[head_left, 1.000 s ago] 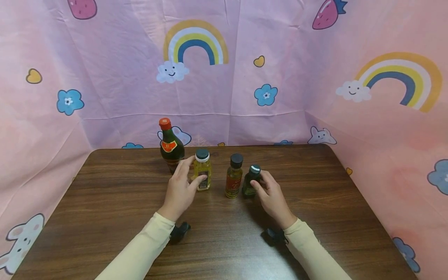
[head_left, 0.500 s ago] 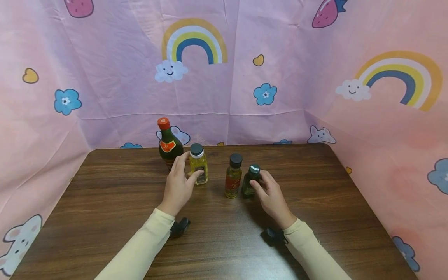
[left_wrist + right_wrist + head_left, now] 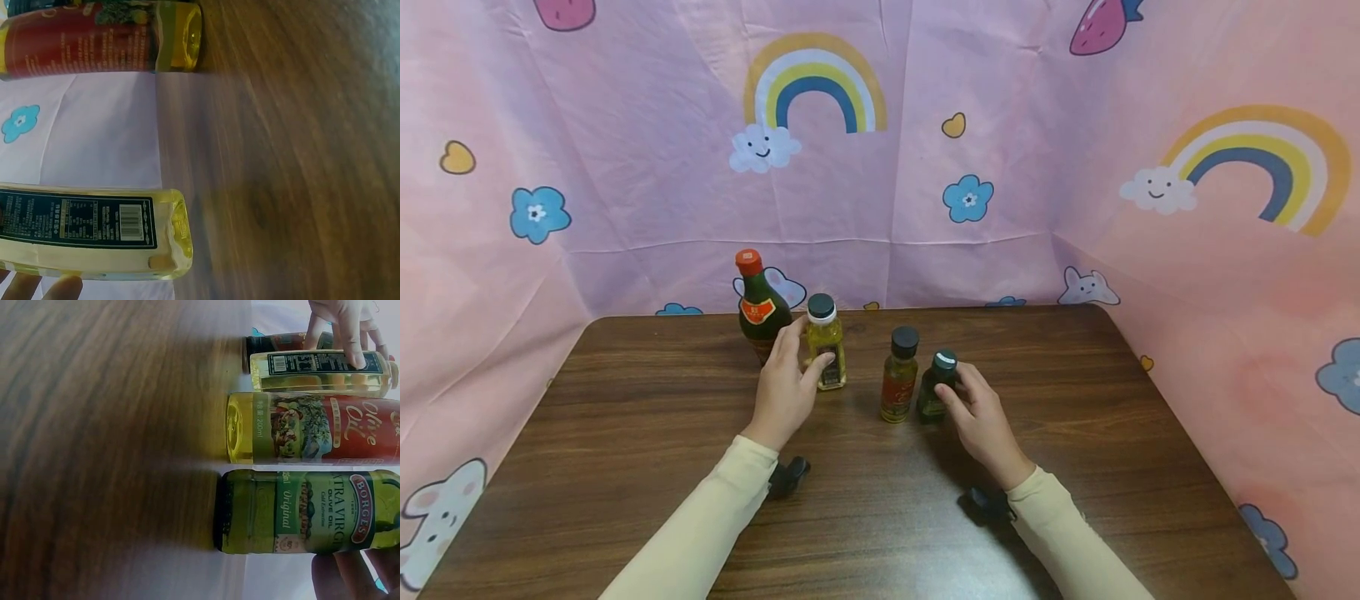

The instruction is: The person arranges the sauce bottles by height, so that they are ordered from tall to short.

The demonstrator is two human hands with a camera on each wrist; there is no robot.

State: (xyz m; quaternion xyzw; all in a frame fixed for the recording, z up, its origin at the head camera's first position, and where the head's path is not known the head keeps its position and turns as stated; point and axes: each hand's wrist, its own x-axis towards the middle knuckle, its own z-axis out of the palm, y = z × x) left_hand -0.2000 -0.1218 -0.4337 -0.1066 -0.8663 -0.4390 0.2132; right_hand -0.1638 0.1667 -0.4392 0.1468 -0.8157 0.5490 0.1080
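In the head view my left hand [image 3: 785, 385] grips a clear square bottle of yellow oil [image 3: 827, 346] with a dark cap, thumb on its front label. The left wrist view shows the lower part of this oil bottle [image 3: 94, 231]; whether its base touches the table I cannot tell. My right hand [image 3: 988, 423] holds a small dark green olive oil bottle [image 3: 934, 392] by its right side. Its "Extra Virgin Olive Oil" label faces the right wrist camera on that green bottle [image 3: 312, 512]. Between the hands stands an olive oil bottle with a red label [image 3: 898, 392], touched by neither hand.
A tall dark bottle with a red cap [image 3: 763, 312] stands behind my left fingers, partly hidden. All stand on a brown wooden table [image 3: 1075, 417]. A patterned pink cloth [image 3: 850, 192] hangs behind the table and along its sides.
My left hand has carried the yellow oil bottle away from me and slightly left, closer to the red-capped bottle. My right hand and the green bottle stay in place.
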